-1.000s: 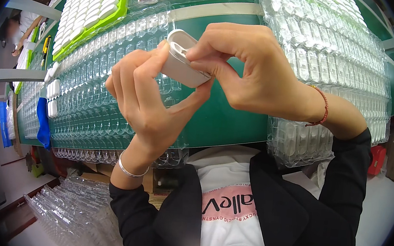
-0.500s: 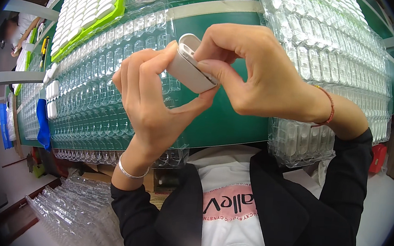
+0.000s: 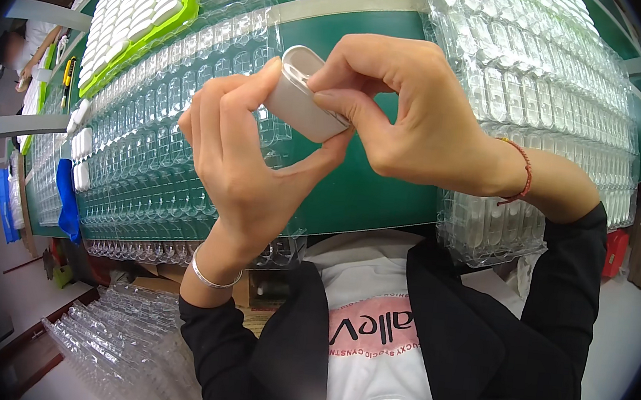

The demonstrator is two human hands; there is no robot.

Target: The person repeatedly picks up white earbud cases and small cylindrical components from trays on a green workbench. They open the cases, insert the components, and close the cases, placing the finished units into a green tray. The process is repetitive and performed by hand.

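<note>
A small white plastic case (image 3: 302,112), oblong with rounded ends, is held up over the green table. My left hand (image 3: 245,143) grips it from the left, thumb at its lower end and fingers along its upper end. On the side facing right, the case shows a raised rim and a recessed face. There my right hand (image 3: 421,113) has thumb and forefinger pinched together against the recess. Whatever lies between those fingertips is too hidden to make out.
Clear moulded trays (image 3: 166,123) cover the left of the green table (image 3: 367,197); stacked clear trays (image 3: 532,89) with pale parts stand right. A green-rimmed tray (image 3: 140,24) of white pieces lies far left. A blue strap (image 3: 67,199), a cutter (image 3: 68,75) and a co-worker (image 3: 38,49) are at left.
Both hands and the case have shifted slightly left and up. The right fingertips have moved along the rim toward its upper end, and the dark gap at the edge shows less.
</note>
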